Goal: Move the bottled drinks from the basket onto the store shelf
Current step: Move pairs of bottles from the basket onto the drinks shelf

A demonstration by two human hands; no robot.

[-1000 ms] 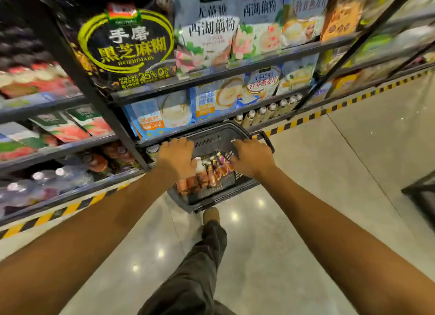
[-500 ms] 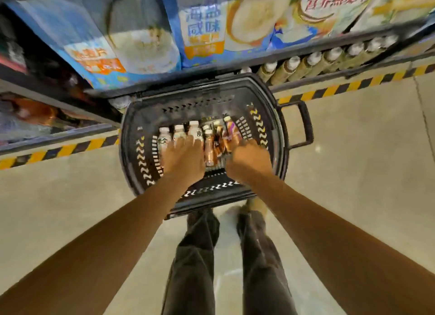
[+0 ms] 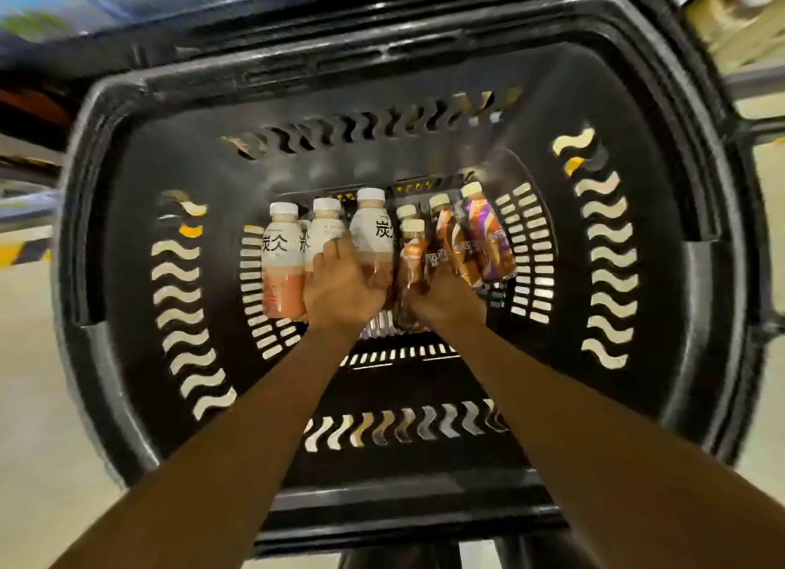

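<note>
Basket (image 3: 705, 237): left grip (image 3: 340, 290) grasping white bottle (image 3: 374, 232), right grip (image 3: 446, 300) grasping brown bottle (image 3: 412, 262); caps point away from both grips.

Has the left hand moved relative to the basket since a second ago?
Yes. The left hand went from the basket rim down to the bottom, onto the white-labelled bottles.

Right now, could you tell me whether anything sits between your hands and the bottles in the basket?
Nothing visible does. The left hand is already on a white-labelled bottle, and the right hand is on the brown bottles. The black basket is open on top.
</note>
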